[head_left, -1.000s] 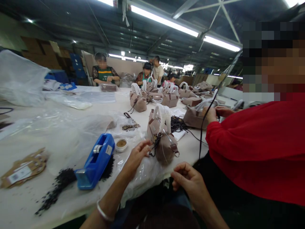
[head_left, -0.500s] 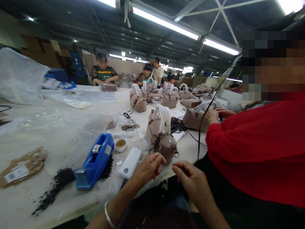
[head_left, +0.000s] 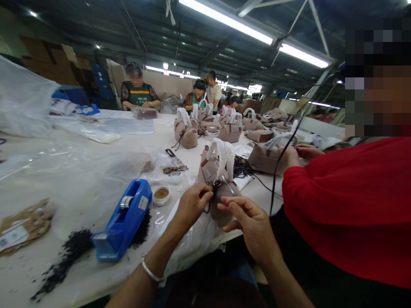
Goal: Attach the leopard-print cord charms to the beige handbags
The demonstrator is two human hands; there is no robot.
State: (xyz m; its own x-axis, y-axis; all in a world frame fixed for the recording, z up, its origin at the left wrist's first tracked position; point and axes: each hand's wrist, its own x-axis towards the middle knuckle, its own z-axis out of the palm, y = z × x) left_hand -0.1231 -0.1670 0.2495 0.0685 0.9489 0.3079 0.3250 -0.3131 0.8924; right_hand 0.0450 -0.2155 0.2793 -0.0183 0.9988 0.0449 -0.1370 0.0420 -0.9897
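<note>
A taupe handbag [head_left: 208,166] with white-wrapped handles stands in front of me at the table edge. My left hand [head_left: 194,204] is closed, its fingertips pinched at the dark patterned charm [head_left: 214,185] hanging on the bag's side. My right hand [head_left: 252,222] is held before the bag's lower end, fingers apart and partly bent; whether thumb and forefinger touch something tiny is unclear. Behind my left wrist, a white device is mostly hidden. To the left stand a blue tape dispenser [head_left: 123,220] and a small round tub [head_left: 161,195] with a brown content.
Black pellets [head_left: 64,261] lie spilled around the dispenser. Clear plastic bags [head_left: 86,184] cover the left side. More handbags [head_left: 186,134] stand farther back, near a pile of black cords [head_left: 240,166]. At my right, a co-worker in red [head_left: 346,201] handles another bag [head_left: 265,159].
My left hand has moved up to the charm on the bag. My right hand has risen slightly and its fingers have spread. The view has shifted a little.
</note>
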